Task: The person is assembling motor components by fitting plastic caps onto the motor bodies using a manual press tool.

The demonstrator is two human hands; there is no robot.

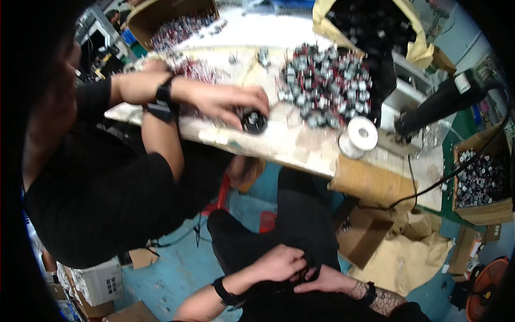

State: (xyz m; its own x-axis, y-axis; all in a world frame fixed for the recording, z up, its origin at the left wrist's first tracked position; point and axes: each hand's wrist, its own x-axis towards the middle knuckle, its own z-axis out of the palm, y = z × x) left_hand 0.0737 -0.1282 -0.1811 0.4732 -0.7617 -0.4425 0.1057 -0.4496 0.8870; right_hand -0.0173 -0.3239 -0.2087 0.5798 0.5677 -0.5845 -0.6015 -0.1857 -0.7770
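Low over my lap, my left hand and my right hand are close together, fingers curled inward. Something small and dark seems to lie between them, but against my dark clothes I cannot make out what it is. Both hands are well below the table edge and apart from everything on the table. To my left, a co-worker's hand rests over a round black object on the tabletop.
The worktable carries a pile of small metal motors with red wires, a white spool and a black tool on a stand. Cardboard boxes, brown paper and an orange fan are at right.
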